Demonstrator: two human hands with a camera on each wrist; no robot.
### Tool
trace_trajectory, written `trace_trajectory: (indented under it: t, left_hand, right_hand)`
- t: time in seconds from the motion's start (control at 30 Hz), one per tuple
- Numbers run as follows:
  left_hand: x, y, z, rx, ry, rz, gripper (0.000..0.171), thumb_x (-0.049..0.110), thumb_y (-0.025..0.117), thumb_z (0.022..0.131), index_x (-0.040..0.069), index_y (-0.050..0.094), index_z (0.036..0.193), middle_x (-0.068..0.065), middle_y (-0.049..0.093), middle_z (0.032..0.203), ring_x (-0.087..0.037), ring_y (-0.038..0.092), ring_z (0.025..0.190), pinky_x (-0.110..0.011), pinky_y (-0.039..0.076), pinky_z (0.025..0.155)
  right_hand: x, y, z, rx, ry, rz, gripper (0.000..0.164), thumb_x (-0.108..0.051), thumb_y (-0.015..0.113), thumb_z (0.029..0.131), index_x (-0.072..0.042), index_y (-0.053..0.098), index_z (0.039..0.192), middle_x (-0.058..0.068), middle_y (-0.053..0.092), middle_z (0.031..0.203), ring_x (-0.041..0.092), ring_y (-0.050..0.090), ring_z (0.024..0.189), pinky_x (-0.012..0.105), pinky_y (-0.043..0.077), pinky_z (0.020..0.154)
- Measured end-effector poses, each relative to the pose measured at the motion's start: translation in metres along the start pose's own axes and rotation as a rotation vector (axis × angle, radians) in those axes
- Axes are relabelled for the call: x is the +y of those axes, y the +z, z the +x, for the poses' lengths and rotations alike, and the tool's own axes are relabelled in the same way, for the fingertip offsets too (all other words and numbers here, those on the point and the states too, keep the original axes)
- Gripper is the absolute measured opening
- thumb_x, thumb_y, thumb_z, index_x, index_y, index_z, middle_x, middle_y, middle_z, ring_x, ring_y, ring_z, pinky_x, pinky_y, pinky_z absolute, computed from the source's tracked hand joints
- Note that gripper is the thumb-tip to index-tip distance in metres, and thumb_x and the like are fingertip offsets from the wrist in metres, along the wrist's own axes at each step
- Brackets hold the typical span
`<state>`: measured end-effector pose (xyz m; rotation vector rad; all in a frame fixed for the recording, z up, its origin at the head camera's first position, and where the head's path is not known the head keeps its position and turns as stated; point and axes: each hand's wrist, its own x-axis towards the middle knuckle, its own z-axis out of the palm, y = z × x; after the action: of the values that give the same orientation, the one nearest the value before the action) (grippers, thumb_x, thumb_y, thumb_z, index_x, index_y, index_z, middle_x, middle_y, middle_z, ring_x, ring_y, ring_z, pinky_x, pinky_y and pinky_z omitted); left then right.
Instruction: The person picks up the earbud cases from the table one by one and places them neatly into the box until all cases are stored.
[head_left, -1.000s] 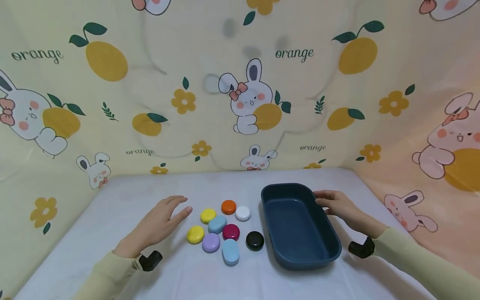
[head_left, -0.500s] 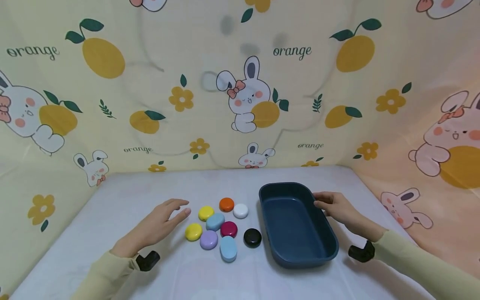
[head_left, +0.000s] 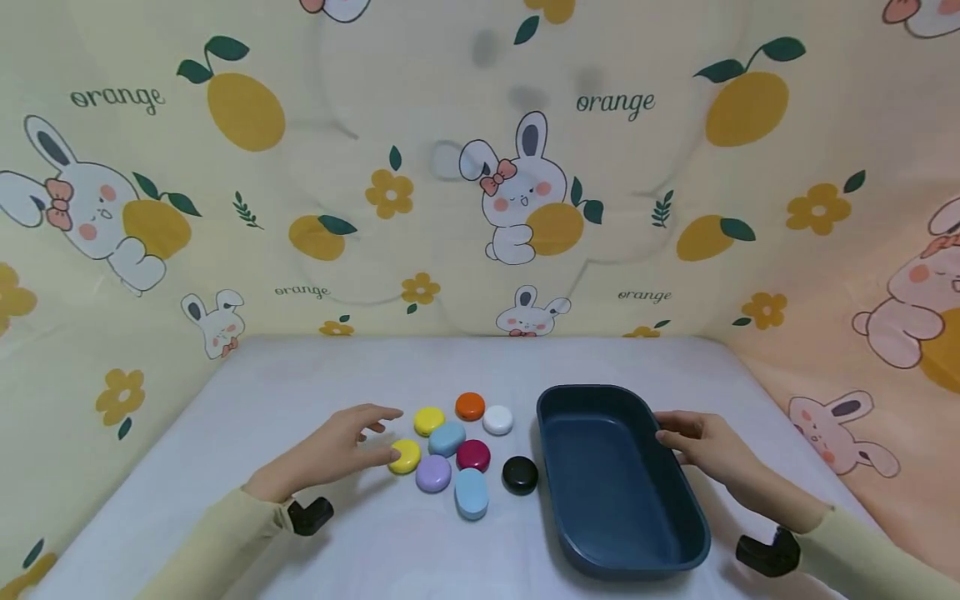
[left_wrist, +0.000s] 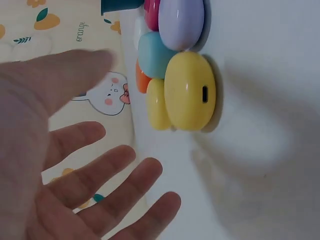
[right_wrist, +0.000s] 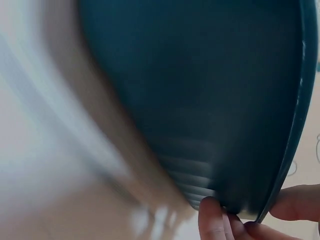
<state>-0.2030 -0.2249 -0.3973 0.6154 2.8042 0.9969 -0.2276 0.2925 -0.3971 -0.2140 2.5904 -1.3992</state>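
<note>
My left hand (head_left: 337, 446) is held over the table with its fingers spread and nothing in its grasp. Its thumb tip overlaps the nearer yellow rounded case (head_left: 405, 457) in the head view. In the left wrist view that glossy yellow case (left_wrist: 190, 92) shows a small dark slot, and the fingers lie apart from it. A second yellow piece (head_left: 429, 421) sits just behind. At the right, my right hand (head_left: 708, 446) holds the rim of a dark blue rectangular bin (head_left: 570, 533), thumb on one side and fingers on the other, as the right wrist view shows.
Close by lie a light blue piece (head_left: 447, 439), a purple one (head_left: 433, 473), a crimson one (head_left: 473, 455), an orange one (head_left: 470, 407), a white one (head_left: 497, 420), a black one (head_left: 520, 475) and a nearer blue one (head_left: 472, 494). A printed cloth (head_left: 420, 75) walls the table.
My left hand has moved rightward to the nearer yellow case. The bin has shifted toward me with my right hand at its rim. The head view has turned slightly left.
</note>
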Motion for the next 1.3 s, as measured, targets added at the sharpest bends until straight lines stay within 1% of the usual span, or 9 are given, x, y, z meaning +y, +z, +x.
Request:
trace_trajectory:
  t: [0.1,0.17,0.3,0.37,0.53,0.6,0.83,1.03,1.3]
  left_hand:
    - [-0.002,0.003,0.008,-0.032,0.069,-0.038,0.065,0.031,0.080,0.084,0.003,0.055,0.137,-0.012,0.055,0.135,-0.031,0.057,0.112,-0.050,0.050,0.090]
    - [-0.004,0.004,0.010,-0.044,0.062,-0.052,0.067,0.029,0.083,0.080,0.003,0.056,0.136,-0.012,0.056,0.134,-0.031,0.058,0.111,-0.048,0.051,0.089]
    - [-0.009,0.007,0.014,-0.067,0.019,-0.061,0.069,0.026,0.086,0.077,0.004,0.057,0.135,-0.012,0.057,0.132,-0.029,0.058,0.110,-0.046,0.051,0.088]
    - [-0.010,0.008,0.016,-0.075,0.014,-0.059,0.069,0.025,0.087,0.075,0.004,0.058,0.134,-0.012,0.058,0.131,-0.029,0.058,0.110,-0.046,0.052,0.088]
    - [-0.012,0.011,0.021,-0.086,0.045,-0.042,0.068,0.022,0.088,0.074,0.004,0.059,0.132,-0.011,0.059,0.129,-0.028,0.058,0.108,-0.042,0.053,0.085]
    - [-0.013,0.012,0.023,-0.090,0.052,-0.039,0.068,0.022,0.089,0.074,0.004,0.059,0.132,-0.010,0.060,0.128,-0.028,0.059,0.107,-0.041,0.054,0.084]
    - [-0.019,0.017,0.027,-0.095,0.019,-0.050,0.069,0.022,0.089,0.073,0.002,0.058,0.131,-0.008,0.061,0.126,-0.025,0.058,0.106,-0.040,0.052,0.086]
    - [-0.026,0.018,0.027,-0.100,0.021,-0.049,0.068,0.024,0.090,0.072,0.003,0.060,0.130,-0.003,0.063,0.120,-0.021,0.058,0.102,-0.038,0.051,0.085]
    - [-0.027,0.020,0.028,-0.119,0.039,-0.061,0.062,0.024,0.089,0.073,0.007,0.064,0.127,0.001,0.064,0.119,-0.018,0.058,0.099,-0.039,0.051,0.084]
  right_hand:
    - [0.004,-0.003,-0.008,0.007,0.023,0.034,0.048,-0.019,0.059,0.100,0.011,0.049,0.136,0.023,0.061,0.124,0.029,0.062,0.106,0.037,0.056,0.078]
    - [0.005,-0.004,-0.010,-0.004,0.023,0.062,0.050,-0.020,0.059,0.100,0.011,0.047,0.137,0.023,0.060,0.127,0.029,0.061,0.108,0.037,0.056,0.079]
    - [0.004,-0.005,-0.008,-0.028,0.056,0.123,0.053,-0.023,0.060,0.099,0.011,0.047,0.138,0.023,0.057,0.131,0.028,0.060,0.111,0.041,0.055,0.083]
    - [0.003,-0.006,-0.007,-0.038,0.075,0.154,0.054,-0.024,0.061,0.099,0.010,0.046,0.139,0.023,0.056,0.132,0.028,0.059,0.112,0.043,0.054,0.085]
    - [0.003,-0.008,-0.005,-0.059,0.089,0.202,0.056,-0.025,0.063,0.098,0.010,0.046,0.138,0.022,0.056,0.132,0.027,0.059,0.112,0.044,0.053,0.088]
    - [0.003,-0.009,-0.005,-0.061,0.086,0.213,0.055,-0.025,0.063,0.098,0.010,0.047,0.138,0.021,0.057,0.131,0.026,0.060,0.110,0.043,0.053,0.088]
    - [0.003,-0.010,-0.007,-0.066,0.100,0.227,0.055,-0.025,0.064,0.097,0.010,0.049,0.136,0.020,0.059,0.128,0.025,0.060,0.109,0.045,0.053,0.089]
    - [0.002,-0.010,-0.006,-0.067,0.102,0.232,0.051,-0.024,0.063,0.098,0.009,0.050,0.135,0.019,0.059,0.127,0.025,0.060,0.108,0.045,0.052,0.089]
    - [0.004,-0.010,-0.005,-0.086,0.102,0.253,0.048,-0.021,0.061,0.099,0.009,0.050,0.135,0.018,0.060,0.126,0.025,0.060,0.107,0.046,0.052,0.090]
